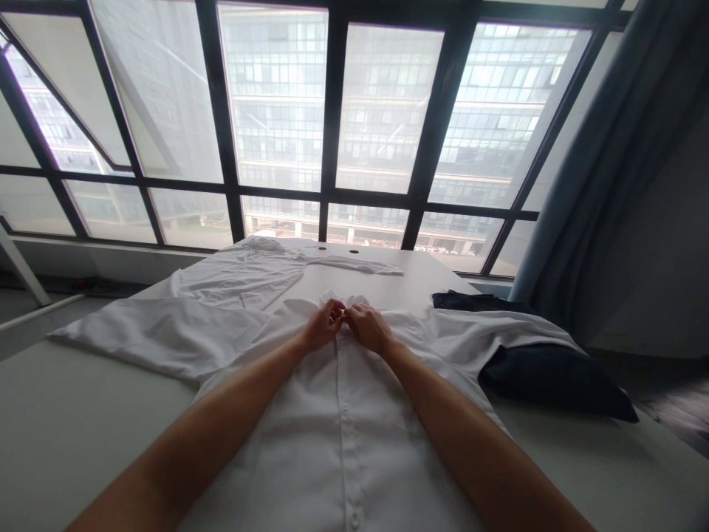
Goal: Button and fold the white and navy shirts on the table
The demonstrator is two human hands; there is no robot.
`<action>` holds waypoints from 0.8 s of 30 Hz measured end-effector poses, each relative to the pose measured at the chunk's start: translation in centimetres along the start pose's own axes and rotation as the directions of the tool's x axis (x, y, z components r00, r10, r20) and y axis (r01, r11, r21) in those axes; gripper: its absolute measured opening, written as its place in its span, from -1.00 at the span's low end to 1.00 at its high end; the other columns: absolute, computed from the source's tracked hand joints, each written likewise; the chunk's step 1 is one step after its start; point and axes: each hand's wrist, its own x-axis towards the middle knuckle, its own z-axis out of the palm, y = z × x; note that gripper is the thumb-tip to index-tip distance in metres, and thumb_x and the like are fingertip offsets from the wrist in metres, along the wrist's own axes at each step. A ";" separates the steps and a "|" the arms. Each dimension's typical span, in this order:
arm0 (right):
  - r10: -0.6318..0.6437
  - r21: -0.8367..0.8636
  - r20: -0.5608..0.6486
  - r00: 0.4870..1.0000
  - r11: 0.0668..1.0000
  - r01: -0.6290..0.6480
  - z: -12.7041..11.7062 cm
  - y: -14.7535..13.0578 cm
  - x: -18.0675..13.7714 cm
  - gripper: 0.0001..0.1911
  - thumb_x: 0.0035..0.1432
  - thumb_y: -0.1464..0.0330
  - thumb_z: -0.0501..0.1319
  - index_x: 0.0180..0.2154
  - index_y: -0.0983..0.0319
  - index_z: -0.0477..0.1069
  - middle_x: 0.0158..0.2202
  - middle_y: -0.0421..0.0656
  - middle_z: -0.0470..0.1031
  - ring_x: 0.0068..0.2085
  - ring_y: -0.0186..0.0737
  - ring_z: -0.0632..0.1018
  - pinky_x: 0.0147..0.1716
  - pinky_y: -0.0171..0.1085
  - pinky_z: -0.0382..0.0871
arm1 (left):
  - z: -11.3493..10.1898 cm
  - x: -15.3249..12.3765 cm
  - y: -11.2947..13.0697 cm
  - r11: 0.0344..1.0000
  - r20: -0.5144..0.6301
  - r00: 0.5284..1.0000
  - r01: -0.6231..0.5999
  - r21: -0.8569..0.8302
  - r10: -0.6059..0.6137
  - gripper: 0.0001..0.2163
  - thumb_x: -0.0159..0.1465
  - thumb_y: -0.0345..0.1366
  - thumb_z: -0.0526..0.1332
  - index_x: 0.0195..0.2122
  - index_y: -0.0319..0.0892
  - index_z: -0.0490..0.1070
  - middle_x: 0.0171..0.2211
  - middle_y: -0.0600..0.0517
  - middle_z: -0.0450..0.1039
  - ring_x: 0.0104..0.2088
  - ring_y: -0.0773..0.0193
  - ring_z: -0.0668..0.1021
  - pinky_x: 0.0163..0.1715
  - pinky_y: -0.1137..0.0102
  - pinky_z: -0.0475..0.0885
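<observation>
A white button-front shirt (343, 443) lies flat and face up on a pale table (72, 428), its collar (339, 299) pointing away from me. My left hand (324, 325) and my right hand (365, 330) meet at the collar, their fingers pinching the cloth at the top of the placket. The shirt's left-hand sleeve (160, 340) spreads out across the table, and the other sleeve (498, 332) extends to the right. My forearms rest over the shirt's front.
A second white shirt (244, 273) lies crumpled at the far left of the table. Dark navy cloth (554, 377) sits under the right sleeve, with another dark piece (470, 301) behind it. A large window (382, 111) stands beyond the far edge, and a blue-grey curtain (587, 162) hangs at the right.
</observation>
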 end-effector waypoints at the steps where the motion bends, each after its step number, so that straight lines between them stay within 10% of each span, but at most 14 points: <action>1: 0.004 -0.007 0.009 1.000 1.000 -0.004 0.0 0.0 0.0 -0.75 0.39 0.42 0.04 -0.05 0.34 0.45 -0.14 0.03 0.54 -0.13 -0.09 0.50 -0.10 -0.19 0.31 | 0.0 0.0 0.0 1.000 0.001 1.000 -0.014 0.023 0.014 -0.83 0.22 -0.40 0.18 -0.15 -0.16 0.32 -0.38 0.10 0.40 -0.41 0.35 0.47 -0.37 0.45 0.40; 24: 0.216 0.111 -0.010 0.976 0.971 -0.213 1.4 -0.5 -0.1 -0.75 0.30 0.50 0.06 -0.10 0.28 0.48 -0.06 0.00 0.54 -0.02 -0.10 0.47 -0.02 -0.19 0.25 | 0.0 0.0 0.5 0.983 -0.071 0.997 -0.013 0.183 0.026 -0.94 0.19 -0.37 0.22 -0.30 -0.18 0.42 -0.40 0.06 0.52 -0.41 0.33 0.53 -0.36 0.46 0.44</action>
